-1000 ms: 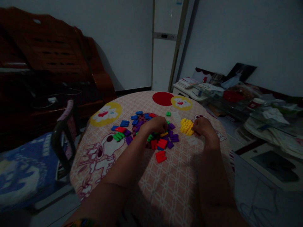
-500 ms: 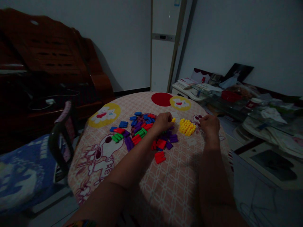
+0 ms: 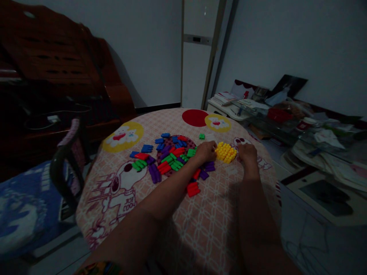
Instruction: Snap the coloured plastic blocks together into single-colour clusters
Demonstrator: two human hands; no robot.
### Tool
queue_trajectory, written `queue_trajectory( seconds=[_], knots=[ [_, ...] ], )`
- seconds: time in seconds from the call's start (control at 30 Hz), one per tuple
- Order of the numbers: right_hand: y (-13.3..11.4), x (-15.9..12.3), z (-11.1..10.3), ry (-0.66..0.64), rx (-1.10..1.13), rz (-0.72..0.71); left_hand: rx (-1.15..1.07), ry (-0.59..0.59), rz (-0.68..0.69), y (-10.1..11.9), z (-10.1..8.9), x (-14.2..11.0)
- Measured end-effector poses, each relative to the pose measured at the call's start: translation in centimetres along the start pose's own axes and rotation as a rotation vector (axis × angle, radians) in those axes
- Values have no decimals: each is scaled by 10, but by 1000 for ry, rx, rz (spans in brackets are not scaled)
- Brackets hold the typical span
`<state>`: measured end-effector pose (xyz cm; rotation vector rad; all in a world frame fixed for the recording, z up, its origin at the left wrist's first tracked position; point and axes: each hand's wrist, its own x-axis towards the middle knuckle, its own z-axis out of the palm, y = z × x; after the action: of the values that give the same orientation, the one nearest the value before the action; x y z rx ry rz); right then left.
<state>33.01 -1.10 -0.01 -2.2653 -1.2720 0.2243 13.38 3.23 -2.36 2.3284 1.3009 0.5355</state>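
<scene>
Grip of left hand (image 3: 205, 151) narrow on yellow blocks (image 3: 226, 152) — right hand (image 3: 249, 153) curled beside, contents unclear

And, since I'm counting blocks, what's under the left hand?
A green block and purple blocks show beside the left hand; anything directly beneath is covered.

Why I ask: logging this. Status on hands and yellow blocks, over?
Left hand at yellow blocks, grip unclear. Right hand just right of them, apart. Left arm over loose coloured pieces.
</scene>
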Motion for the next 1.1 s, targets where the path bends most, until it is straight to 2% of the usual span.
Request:
queue_trajectory(
  seconds=[0.13, 0.23, 0.33, 0.5, 0.73, 0.87, 1.1],
  knots=[
    [0, 3, 2, -130, 56, 65, 115, -34, 38, 2, 1, -2],
    [1, 4, 5, -167, 139, 80, 171, -33, 43, 3, 1, -3],
    [3, 5, 7, -169, 200, 71, 142, -24, 41, 2, 1, -3],
    [2, 4, 8, -159, 174, 49, 84, -40, 49, 2, 0, -2],
    [-3, 3, 7, -185, 111, 20, 147, -43, 29, 5, 2, -4],
    [0, 3, 8, -187, 151, 45, 138, -1, 49, 5, 0, -6],
    [5, 5, 11, -186, 212, 67, 109, -14, 28, 6, -2, -7]
  ],
)
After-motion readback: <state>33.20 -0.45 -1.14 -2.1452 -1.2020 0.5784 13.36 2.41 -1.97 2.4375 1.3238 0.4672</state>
